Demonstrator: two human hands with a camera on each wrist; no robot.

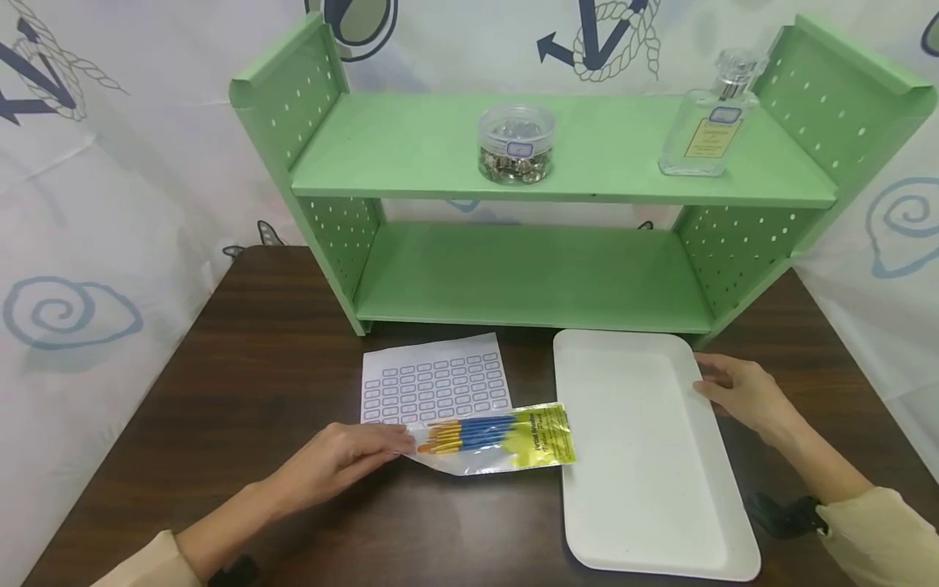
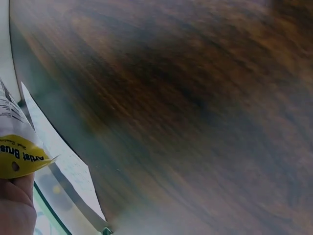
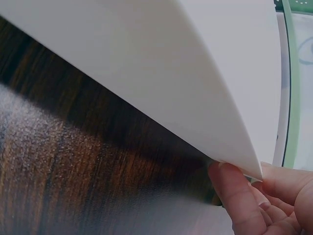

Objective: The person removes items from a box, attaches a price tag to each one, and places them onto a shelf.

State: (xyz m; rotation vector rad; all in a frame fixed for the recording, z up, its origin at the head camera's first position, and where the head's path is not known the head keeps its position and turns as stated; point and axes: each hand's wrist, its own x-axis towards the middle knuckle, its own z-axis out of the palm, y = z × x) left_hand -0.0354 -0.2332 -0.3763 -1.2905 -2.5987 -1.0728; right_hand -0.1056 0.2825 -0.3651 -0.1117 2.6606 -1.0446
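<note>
My left hand (image 1: pixel 345 458) pinches the clear end of a plastic pack of paintbrushes (image 1: pixel 480 434) with blue and gold handles. The pack's yellow label overlaps the left rim of a white tray (image 1: pixel 645 456) in the head view. In the left wrist view, the pack (image 2: pixel 19 154) reads "Artist Brus" above the hand's fingers (image 2: pixel 22 188). On the right, my right hand (image 1: pixel 744 395) holds the tray's far right edge. The right wrist view has the thumb and fingers (image 3: pixel 239 196) pinching the rim of the tray (image 3: pixel 146 73). Behind the brush pack lies a sheet of small blue-bordered labels (image 1: pixel 433 379).
A green two-tier shelf (image 1: pixel 535 269) stands at the back of the dark wooden table (image 1: pixel 242 391). On its upper tier are a lidded clear jar (image 1: pixel 517 145) of small metal pieces and a glass bottle (image 1: pixel 707 130) with a yellow label. A patterned cloth (image 1: pixel 147 187) hangs behind.
</note>
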